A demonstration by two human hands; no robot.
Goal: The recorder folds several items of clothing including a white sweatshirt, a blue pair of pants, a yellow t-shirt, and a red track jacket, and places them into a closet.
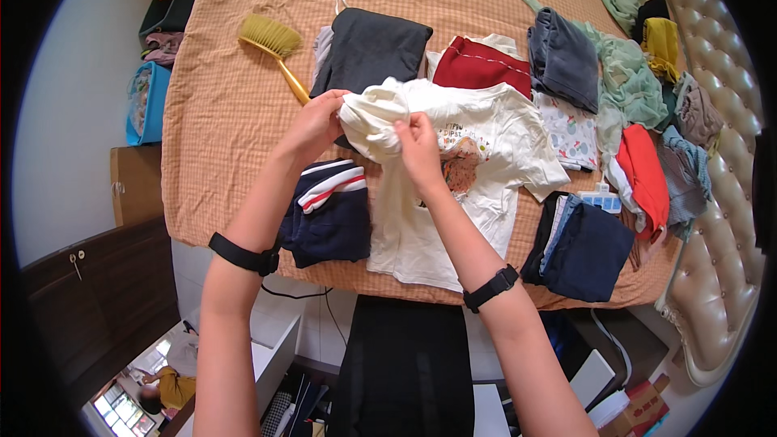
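A white printed T-shirt [490,133] lies spread on the bed, its left sleeve side bunched up and lifted. My left hand [322,117] pinches the outer edge of that bunched cloth. On the inner side of the same bunch, my right hand [421,146] grips the fabric with bent fingers, over the shirt's front. Just beyond my left hand sits a folded dark grey garment [368,48]. A folded navy garment with white and red stripes [328,218] is below my left wrist. The hands partly hide the shirt's print.
A bed brush [271,35] lies at the left. Folded red cloth [481,65], grey trousers [562,57] and a navy stack [587,251] surround the shirt. Loose clothes [647,174] pile along the tufted headboard [712,113]. A black chair [409,364] stands at the bed's near edge.
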